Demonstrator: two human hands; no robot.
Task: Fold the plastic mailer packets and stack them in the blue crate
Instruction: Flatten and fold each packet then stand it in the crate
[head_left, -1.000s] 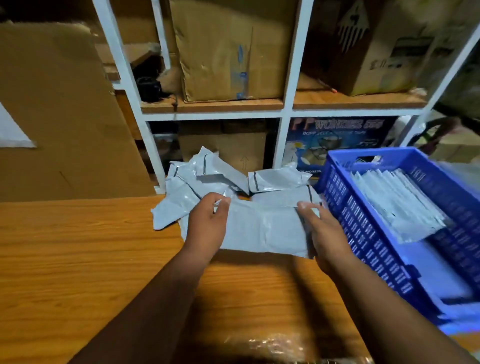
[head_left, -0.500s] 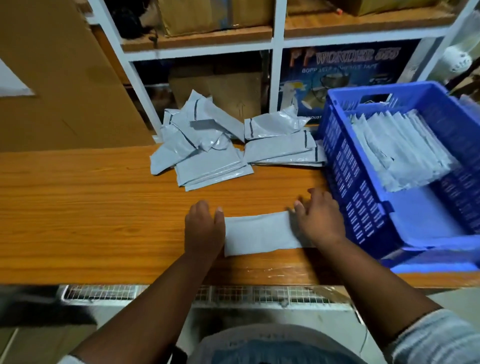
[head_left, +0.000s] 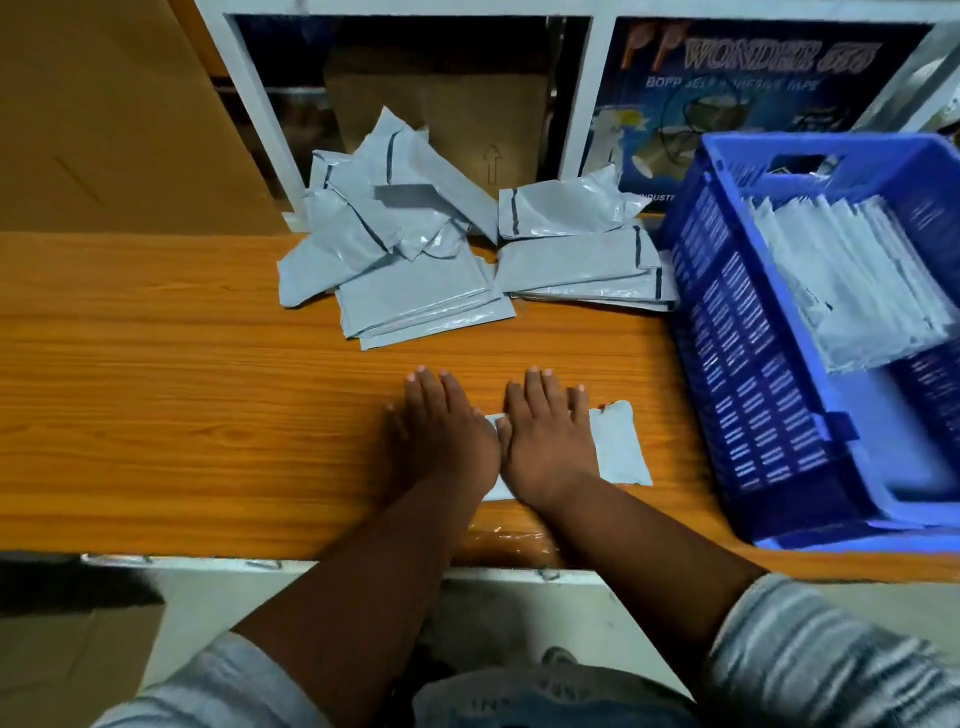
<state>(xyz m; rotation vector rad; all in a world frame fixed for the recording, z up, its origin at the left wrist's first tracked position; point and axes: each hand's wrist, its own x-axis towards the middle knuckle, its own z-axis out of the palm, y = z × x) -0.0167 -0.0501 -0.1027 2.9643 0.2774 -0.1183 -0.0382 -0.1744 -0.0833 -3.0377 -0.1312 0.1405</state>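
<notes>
A folded grey mailer packet (head_left: 621, 447) lies flat on the wooden table near its front edge. My left hand (head_left: 444, 434) and my right hand (head_left: 545, 441) press down on it side by side with straight fingers; they cover most of it, and only its right end shows. The blue crate (head_left: 737, 374) stands at the right with a row of folded mailers (head_left: 852, 280) leaning inside. A loose pile of unfolded grey mailers (head_left: 410, 249) lies at the back of the table, with a flatter stack (head_left: 582, 265) beside it.
A white shelf frame (head_left: 260, 109) rises behind the table, holding a cardboard box (head_left: 441, 104) and a printed tape carton (head_left: 743, 98). A large cardboard sheet (head_left: 98, 114) leans at the back left. The table's front edge (head_left: 208, 551) runs below my wrists.
My hands pulled one mailer from the pile toward the front edge and folded it narrower. They then moved together over it, from its two ends to side by side on top.
</notes>
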